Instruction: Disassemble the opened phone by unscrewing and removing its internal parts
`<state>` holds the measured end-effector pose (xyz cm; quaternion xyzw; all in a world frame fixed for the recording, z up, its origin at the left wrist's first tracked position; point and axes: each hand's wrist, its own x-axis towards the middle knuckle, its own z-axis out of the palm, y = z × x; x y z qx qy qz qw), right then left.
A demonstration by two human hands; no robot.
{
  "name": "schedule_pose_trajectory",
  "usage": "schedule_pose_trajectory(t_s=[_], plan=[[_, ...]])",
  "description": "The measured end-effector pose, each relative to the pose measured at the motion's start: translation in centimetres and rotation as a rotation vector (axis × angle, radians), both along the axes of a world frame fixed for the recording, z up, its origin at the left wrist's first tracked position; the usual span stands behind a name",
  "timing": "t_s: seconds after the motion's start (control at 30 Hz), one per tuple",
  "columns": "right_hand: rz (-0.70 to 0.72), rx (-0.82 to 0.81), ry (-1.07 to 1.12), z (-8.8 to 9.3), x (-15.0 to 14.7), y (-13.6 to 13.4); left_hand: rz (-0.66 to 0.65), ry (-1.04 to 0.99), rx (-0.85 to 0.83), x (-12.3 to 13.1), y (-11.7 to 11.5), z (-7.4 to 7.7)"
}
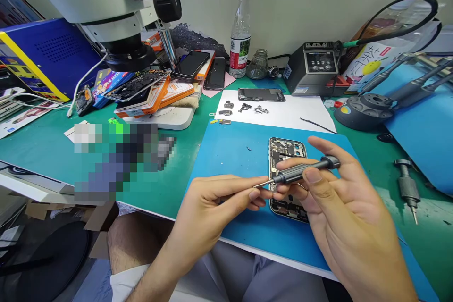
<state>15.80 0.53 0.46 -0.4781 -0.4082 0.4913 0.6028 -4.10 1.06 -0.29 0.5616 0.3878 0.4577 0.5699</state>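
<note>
My right hand holds a dark grey precision screwdriver by its ribbed handle, nearly level, with its cap end near the forefinger. The thin metal shaft points left, and my left hand pinches it near the tip between thumb and fingers. Whether a screw sits at the tip is hidden by those fingers. Under both hands lies an opened phone, its circuit board and inner parts exposed, on the blue mat. The hands cover its middle.
A white sheet behind the phone carries a phone screen and several small metal parts. A second screwdriver lies on the right near a round tool stand. A microscope, stacked boxes and a water bottle stand behind.
</note>
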Motion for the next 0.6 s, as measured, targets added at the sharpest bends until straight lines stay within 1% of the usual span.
schedule_pose_trajectory(t_s=[0.13, 0.27, 0.33, 0.4, 0.47, 0.5, 0.57, 0.6], plan=[[0.028, -0.019, 0.02, -0.1, 0.1, 0.0, -0.019, -0.043, -0.025, 0.0, -0.2, 0.1], [0.038, -0.021, 0.053, 0.1, -0.1, 0.2, -0.042, -0.047, -0.016, -0.1, -0.2, 0.0], [0.029, -0.038, 0.085, 0.3, 0.1, 0.2, -0.059, -0.024, -0.017, 0.0, -0.1, 0.0], [-0.031, -0.053, 0.097, 0.6, 0.6, 0.1, -0.044, 0.065, 0.011, 0.1, 0.0, -0.1], [-0.141, 0.006, 0.027, 0.7, 1.2, -0.2, 0.005, 0.216, 0.128, 0.4, 0.0, -0.4], [-0.21, 0.073, -0.054, 0.7, 1.4, -0.4, 0.034, 0.301, 0.222, 0.5, -0.1, -0.6], [-0.322, 0.247, -0.283, 0.5, 1.8, -0.7, 0.066, 0.466, 0.439, 1.0, -0.3, -1.1], [-0.339, 0.328, -0.402, 0.3, 1.9, -0.8, 0.073, 0.54, 0.535, 1.2, -0.5, -1.4]])
